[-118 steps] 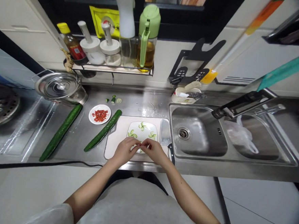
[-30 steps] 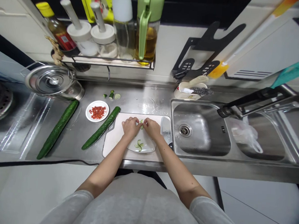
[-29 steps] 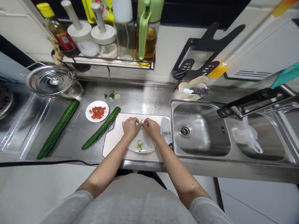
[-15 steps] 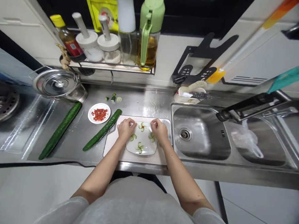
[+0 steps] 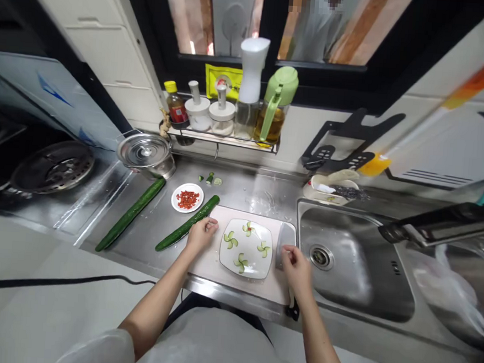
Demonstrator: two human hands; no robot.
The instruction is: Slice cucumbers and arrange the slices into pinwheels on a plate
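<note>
A white square plate (image 5: 231,262) lies on the cutting board (image 5: 207,265). Cucumber slices are arranged on it in several pinwheels; the far pinwheel (image 5: 247,229) has red bits at its centre. My left hand (image 5: 202,235) hovers left of the plate, fingers loosely bent and apart, nothing visible in them. Beside it lies a whole cucumber (image 5: 184,230). My right hand (image 5: 299,269) is over the board's right side, in front of the knife blade (image 5: 284,234), fingers loosely curled with nothing visible in them. Chopped red pieces, perhaps chili, fill a small white dish (image 5: 174,204).
Another cucumber (image 5: 132,212) lies farther left, near a lidded steel pot (image 5: 144,151). Cucumber ends (image 5: 209,178) sit behind the dish. A steel sink (image 5: 356,256) is at right. A seasoning rack (image 5: 228,141) hangs behind, and a frying pan (image 5: 54,165) stands far left.
My hands pinched together over the far pinwheel, then parted. The left has moved off left and the right over toward the knife. Red bits now show on that pinwheel. The view has swung left.
</note>
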